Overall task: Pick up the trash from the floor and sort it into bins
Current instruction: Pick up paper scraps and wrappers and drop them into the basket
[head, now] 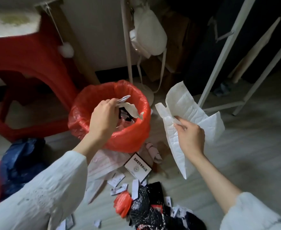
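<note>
One printed line only — white characters on the dark band of a small box (137,168) lying on the floor, seen upside down, too blurred to read; nothing else legible.

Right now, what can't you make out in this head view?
- Bottom of the red-lined bin: left hand and the scraps it pinches cover it.
- Print on the black-and-white card: too small.
- Dark blue bag contents: dim, sleeve overlaps.
- Full white padded wrapper: right hand hides part.
</note>
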